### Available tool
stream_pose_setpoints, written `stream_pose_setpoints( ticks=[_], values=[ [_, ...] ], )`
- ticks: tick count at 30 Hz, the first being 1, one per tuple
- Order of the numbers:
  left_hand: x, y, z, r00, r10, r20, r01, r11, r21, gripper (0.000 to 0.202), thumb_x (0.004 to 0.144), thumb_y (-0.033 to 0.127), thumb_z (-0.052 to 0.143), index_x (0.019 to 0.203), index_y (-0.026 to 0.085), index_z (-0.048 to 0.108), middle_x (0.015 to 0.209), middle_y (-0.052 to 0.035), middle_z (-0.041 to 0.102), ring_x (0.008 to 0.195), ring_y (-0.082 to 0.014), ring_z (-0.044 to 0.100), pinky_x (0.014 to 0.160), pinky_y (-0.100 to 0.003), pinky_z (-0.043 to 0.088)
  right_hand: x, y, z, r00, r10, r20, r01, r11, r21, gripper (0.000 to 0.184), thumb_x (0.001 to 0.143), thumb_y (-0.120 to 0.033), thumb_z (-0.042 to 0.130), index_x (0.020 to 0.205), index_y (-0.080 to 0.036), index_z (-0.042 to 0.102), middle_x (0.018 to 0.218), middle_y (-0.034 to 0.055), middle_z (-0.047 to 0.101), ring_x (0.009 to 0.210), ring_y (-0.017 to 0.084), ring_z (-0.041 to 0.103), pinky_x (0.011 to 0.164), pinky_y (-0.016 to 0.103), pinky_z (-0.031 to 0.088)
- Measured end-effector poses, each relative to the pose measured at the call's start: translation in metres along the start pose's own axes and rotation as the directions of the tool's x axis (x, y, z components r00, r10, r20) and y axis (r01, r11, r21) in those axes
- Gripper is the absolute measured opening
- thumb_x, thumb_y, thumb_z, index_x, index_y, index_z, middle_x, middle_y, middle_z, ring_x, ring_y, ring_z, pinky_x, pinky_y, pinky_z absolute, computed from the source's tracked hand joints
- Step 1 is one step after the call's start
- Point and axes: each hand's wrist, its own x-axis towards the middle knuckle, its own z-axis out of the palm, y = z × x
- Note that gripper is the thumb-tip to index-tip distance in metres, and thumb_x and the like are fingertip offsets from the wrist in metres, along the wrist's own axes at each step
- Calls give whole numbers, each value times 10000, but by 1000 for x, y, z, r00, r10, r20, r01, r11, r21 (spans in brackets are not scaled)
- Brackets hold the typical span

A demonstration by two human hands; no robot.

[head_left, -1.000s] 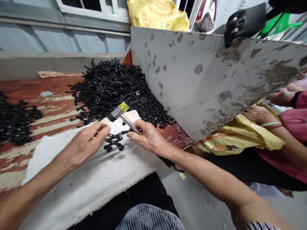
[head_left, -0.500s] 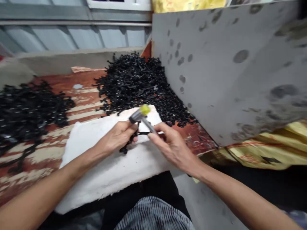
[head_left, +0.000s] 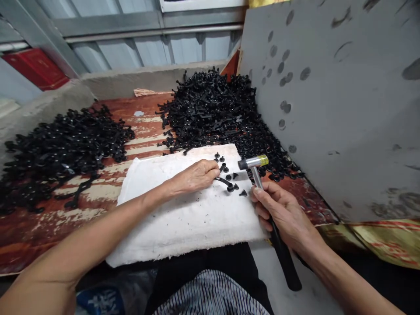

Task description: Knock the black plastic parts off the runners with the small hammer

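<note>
My left hand [head_left: 194, 176] rests on a white pad [head_left: 183, 210], fingers closed on a black plastic strip [head_left: 227, 183] with round ends. A few small black pieces [head_left: 220, 157] lie loose on the pad around it. My right hand [head_left: 282, 213] grips a small hammer [head_left: 253, 163] by its shaft. Its metal head with a yellow cap sits just right of the strip, a little above the pad.
A large heap of black plastic parts [head_left: 216, 109] lies behind the pad against a grey spotted board [head_left: 328, 109]. A second heap [head_left: 59, 148] covers the left of the worn red wooden bench [head_left: 33, 232]. A yellow sack [head_left: 380, 236] lies at the lower right.
The view swung left. The black sprue has broken into a short strip and loose pieces. My right hand slid down the hammer shaft and drew back to the right.
</note>
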Motion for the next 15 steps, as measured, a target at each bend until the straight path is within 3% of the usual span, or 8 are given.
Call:
stream_pose_setpoints(
  ticks=[15],
  values=[
    [8,-5,3,999,-4,45,6,999,-48,203,853,251,416,662,188,441,565,41,419,497,-85,329,474,-226,231,0,0,0,1000,-1,-10,2,998,69,402,703,-517,738,761,-189,513,685,-58,474,419,25,327,287,143,279]
  ],
)
